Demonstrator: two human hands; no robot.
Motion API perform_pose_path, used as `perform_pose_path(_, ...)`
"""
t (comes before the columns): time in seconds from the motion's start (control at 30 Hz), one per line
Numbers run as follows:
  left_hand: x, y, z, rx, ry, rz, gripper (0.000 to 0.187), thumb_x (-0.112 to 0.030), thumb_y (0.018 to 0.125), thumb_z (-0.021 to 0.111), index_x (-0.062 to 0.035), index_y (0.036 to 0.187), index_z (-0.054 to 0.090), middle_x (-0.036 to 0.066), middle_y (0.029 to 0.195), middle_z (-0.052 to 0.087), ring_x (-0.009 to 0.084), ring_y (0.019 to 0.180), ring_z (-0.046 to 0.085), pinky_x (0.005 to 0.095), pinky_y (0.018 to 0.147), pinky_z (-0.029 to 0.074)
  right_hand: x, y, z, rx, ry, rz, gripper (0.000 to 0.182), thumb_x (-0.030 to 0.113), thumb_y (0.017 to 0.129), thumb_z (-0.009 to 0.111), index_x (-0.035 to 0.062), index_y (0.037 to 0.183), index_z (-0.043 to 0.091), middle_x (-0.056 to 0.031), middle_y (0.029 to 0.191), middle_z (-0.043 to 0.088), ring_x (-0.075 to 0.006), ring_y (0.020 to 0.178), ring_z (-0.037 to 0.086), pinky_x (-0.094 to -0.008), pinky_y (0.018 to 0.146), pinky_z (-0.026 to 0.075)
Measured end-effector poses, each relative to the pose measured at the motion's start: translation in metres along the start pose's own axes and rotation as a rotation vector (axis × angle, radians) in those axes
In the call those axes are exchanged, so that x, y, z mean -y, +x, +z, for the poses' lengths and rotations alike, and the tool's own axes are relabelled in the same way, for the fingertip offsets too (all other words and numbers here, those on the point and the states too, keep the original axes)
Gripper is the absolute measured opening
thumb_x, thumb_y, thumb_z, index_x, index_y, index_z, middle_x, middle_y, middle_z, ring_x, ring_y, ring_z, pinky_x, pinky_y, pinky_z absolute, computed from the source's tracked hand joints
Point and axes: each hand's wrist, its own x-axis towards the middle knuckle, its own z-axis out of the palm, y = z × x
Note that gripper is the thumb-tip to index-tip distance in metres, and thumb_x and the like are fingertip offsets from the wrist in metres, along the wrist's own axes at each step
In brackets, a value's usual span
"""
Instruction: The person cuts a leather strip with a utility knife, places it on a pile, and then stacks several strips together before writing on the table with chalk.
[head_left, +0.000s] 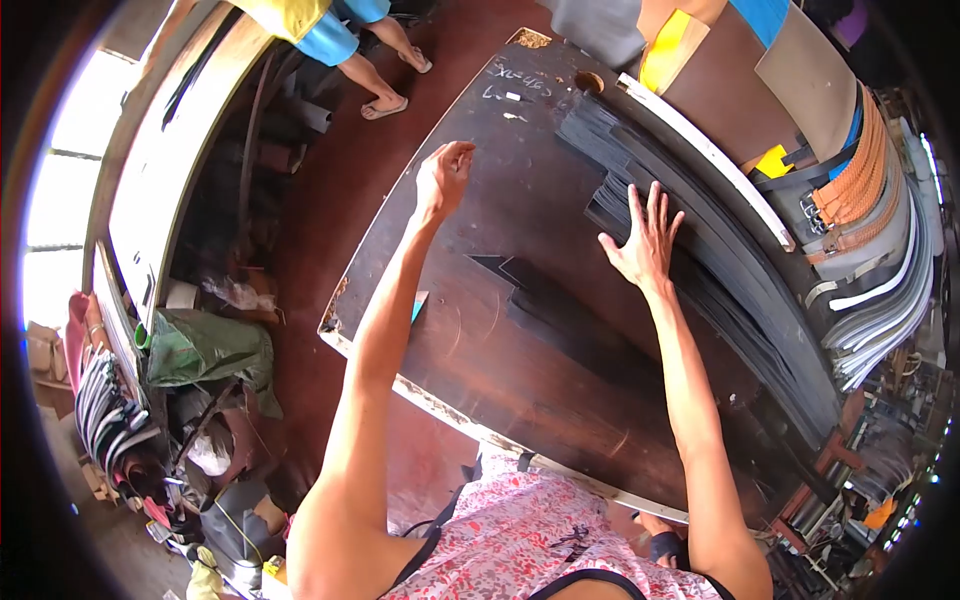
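Note:
My left hand is raised over the left side of the dark table, its fingers curled closed. What it holds, if anything, is hidden inside the fingers. My right hand is open with fingers spread, at the near edge of a long stack of dark grey strips. The stack's stepped ends lie just beyond the fingertips. Between my arms, a few loose black strips with pointed ends lie on the tabletop. A small teal-and-white piece shows beside my left forearm.
A white bar runs along the far side of the stack. Brown braided belts and grey strips hang at the right. Another person's legs are beyond the table. A green bag and clutter fill the left.

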Motion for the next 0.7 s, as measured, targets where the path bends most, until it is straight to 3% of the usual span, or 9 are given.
perform_pose_path(0.07, 0.001, 0.023, 0.009, -0.039, 0.013, 0.097, 0.014, -0.014, 0.091, 0.067, -0.008, 0.104, 0.072, 0.011, 0.09, 0.07, 0.0285, 0.083, 0.069, 0.0373, 0.073, 0.055, 0.017, 0.001, -0.005, 0.012, 0.068, -0.023, 0.101, 0.042, 0.077, 0.079, 0.014, 0.159, 0.027, -0.0298, 0.163, 0.013, -0.0495, 0.149, 0.019, -0.07, 0.118, 0.007)
perform_pose_path(0.13, 0.003, 0.048, 0.026, -0.039, 0.037, 0.161, 0.013, -0.013, 0.091, 0.068, -0.0089, 0.102, 0.073, 0.01, 0.088, 0.069, 0.029, 0.083, 0.068, 0.0382, 0.073, 0.054, 0.04, 0.008, -0.007, -0.062, 0.189, -0.168, 0.082, 0.034, 0.078, 0.079, 0.0091, 0.149, 0.045, -0.0279, 0.161, 0.024, -0.0484, 0.143, 0.032, -0.0636, 0.118, 0.021)
perform_pose_path(0.2, 0.008, 0.075, 0.043, -0.046, 0.065, 0.215, 0.012, -0.013, 0.09, 0.068, -0.0098, 0.101, 0.073, 0.01, 0.087, 0.068, 0.0295, 0.082, 0.068, 0.039, 0.073, 0.053, 0.062, 0.019, 0.01, -0.157, 0.392, -0.336, 0.045, 0.023, 0.083, 0.076, 0.0036, 0.123, 0.066, -0.0212, 0.147, 0.051, -0.0394, 0.123, 0.057, -0.05, 0.107, 0.044)
perform_pose_path(0.27, 0.015, 0.101, 0.056, -0.103, 0.189, 0.424, 0.011, -0.013, 0.087, 0.07, -0.0125, 0.098, 0.073, 0.009, 0.088, 0.066, 0.0299, 0.084, 0.066, 0.0417, 0.076, 0.052, 0.087, 0.031, 0.033, -0.108, 0.528, -0.351, 0.017, 0.016, 0.088, 0.071, 0.0022, 0.098, 0.073, -0.0116, 0.124, 0.069, -0.0301, 0.096, 0.069, -0.0392, 0.09, 0.054)
perform_pose_path(0.3, 0.013, 0.11, 0.059, -0.052, 0.26, 0.395, 0.016, -0.015, 0.085, 0.073, -0.0157, 0.101, 0.074, 0.008, 0.1, 0.066, 0.0279, 0.096, 0.065, 0.0442, 0.083, 0.048, 0.097, 0.042, 0.042, -0.142, 0.555, -0.362, 0.014, 0.017, 0.09, 0.07, 0.0039, 0.084, 0.071, -0.0074, 0.102, 0.072, -0.0264, 0.083, 0.07, -0.0385, 0.08, 0.056)
perform_pose_path(0.33, 0.014, 0.119, 0.06, -0.042, 0.262, 0.396, 0.016, -0.015, 0.085, 0.073, -0.0157, 0.101, 0.074, 0.008, 0.1, 0.066, 0.0279, 0.096, 0.065, 0.0442, 0.083, 0.048, 0.103, 0.048, 0.049, -0.068, 0.59, -0.332, 0.013, 0.017, 0.091, 0.069, 0.0052, 0.087, 0.067, -0.0084, 0.09, 0.065, -0.027, 0.079, 0.067, -0.0396, 0.073, 0.055)
perform_pose_path(0.43, 0.026, 0.141, 0.061, 0.12, 0.394, 0.502, 0.024, -0.018, 0.087, 0.074, -0.0207, 0.111, 0.074, 0.006, 0.116, 0.061, 0.0257, 0.109, 0.059, 0.0449, 0.087, 0.044, 0.111, 0.059, 0.068, -0.135, 0.557, -0.262, 0.013, 0.017, 0.091, 0.067, 0.0071, 0.094, 0.06, -0.0092, 0.085, 0.057, -0.0271, 0.074, 0.064, -0.0399, 0.068, 0.054)
perform_pose_path(0.57, 0.03, 0.147, 0.058, 0.128, 0.364, 0.587, 0.018, -0.015, 0.084, 0.075, -0.0188, 0.102, 0.075, 0.003, 0.111, 0.064, 0.0239, 0.103, 0.061, 0.0417, 0.085, 0.044, 0.111, 0.06, 0.07, -0.135, 0.498, -0.286, 0.016, 0.017, 0.092, 0.064, 0.0086, 0.101, 0.054, -0.0098, 0.086, 0.055, -0.0261, 0.073, 0.063, -0.0391, 0.066, 0.054)
perform_pose_path(0.7, 0.02, 0.151, 0.053, 0.05, 0.278, 0.554, 0.011, -0.01, 0.082, 0.074, -0.0105, 0.094, 0.072, 0.003, 0.093, 0.073, 0.0242, 0.088, 0.068, 0.0388, 0.08, 0.047, 0.111, 0.058, 0.067, -0.114, 0.474, -0.264, 0.017, 0.018, 0.092, 0.065, 0.0082, 0.1, 0.054, -0.0094, 0.087, 0.054, -0.025, 0.072, 0.063, -0.039, 0.066, 0.054)
